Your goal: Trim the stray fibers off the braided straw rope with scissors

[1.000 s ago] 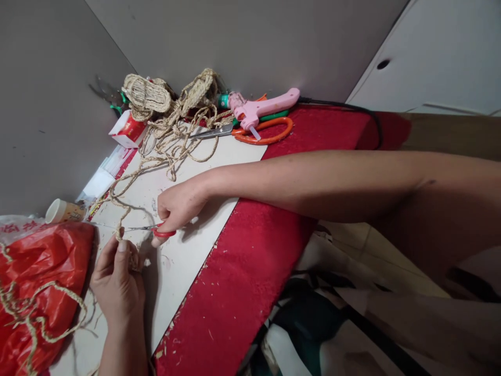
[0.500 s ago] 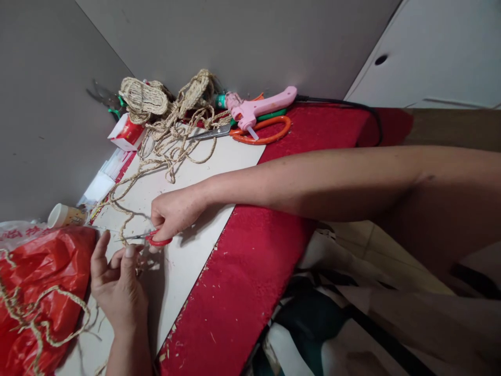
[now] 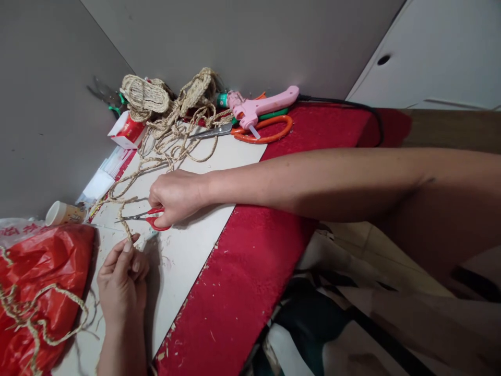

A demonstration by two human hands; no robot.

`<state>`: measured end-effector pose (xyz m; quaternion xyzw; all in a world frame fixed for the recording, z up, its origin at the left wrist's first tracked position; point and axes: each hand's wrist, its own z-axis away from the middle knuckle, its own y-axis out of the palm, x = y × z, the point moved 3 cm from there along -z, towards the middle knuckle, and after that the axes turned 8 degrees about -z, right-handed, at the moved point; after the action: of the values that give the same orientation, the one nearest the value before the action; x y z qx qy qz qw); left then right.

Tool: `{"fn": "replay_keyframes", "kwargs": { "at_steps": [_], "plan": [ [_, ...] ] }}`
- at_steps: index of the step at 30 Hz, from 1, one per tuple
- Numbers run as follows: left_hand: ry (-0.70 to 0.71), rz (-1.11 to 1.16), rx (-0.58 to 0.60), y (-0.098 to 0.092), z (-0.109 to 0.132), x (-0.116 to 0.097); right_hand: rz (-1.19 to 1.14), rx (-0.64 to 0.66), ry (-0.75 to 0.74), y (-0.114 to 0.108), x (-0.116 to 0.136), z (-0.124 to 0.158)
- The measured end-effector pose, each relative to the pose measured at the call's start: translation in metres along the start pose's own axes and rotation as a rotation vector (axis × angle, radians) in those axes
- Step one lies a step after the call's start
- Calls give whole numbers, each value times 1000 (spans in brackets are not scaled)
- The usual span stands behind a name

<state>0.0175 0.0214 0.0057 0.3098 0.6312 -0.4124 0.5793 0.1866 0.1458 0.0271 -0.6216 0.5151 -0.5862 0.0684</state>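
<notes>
My left hand (image 3: 124, 269) pinches a strand of braided straw rope (image 3: 122, 214) between thumb and fingers, over the white board (image 3: 183, 250). The rope runs up from the fingertips toward a loose tangle at the back. My right hand (image 3: 176, 201) grips small red-handled scissors (image 3: 154, 222), with fingers through the loops. Their metal blades point left and lie across the rope just above my left fingertips. Whether the blades have cut into the rope I cannot tell. Part of the scissor handles is hidden by my right hand.
Coiled straw rope (image 3: 144, 96), large orange-handled scissors (image 3: 270, 133) and a pink glue gun (image 3: 266, 104) with a black cord lie along the wall. A red plastic bag (image 3: 58, 261), paper cup (image 3: 62, 213) and red-and-white box (image 3: 129, 130) stand left. Straw scraps dot the red cloth (image 3: 230, 277).
The small scissors have risen along the rope, their blades now more apart. My left hand's raised fingers have curled in to pinch the rope.
</notes>
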Motion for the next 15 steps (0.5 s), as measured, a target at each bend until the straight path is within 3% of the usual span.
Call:
{"fn": "replay_keyframes", "kwargs": {
  "at_steps": [10, 15],
  "plan": [
    [-31, 92, 6, -2, -6, 0, 97, 156, 92, -9, -4, 0],
    [-45, 132, -1, -5, -9, 1, 76, 176, 24, -8, 2, 2]
  ]
}}
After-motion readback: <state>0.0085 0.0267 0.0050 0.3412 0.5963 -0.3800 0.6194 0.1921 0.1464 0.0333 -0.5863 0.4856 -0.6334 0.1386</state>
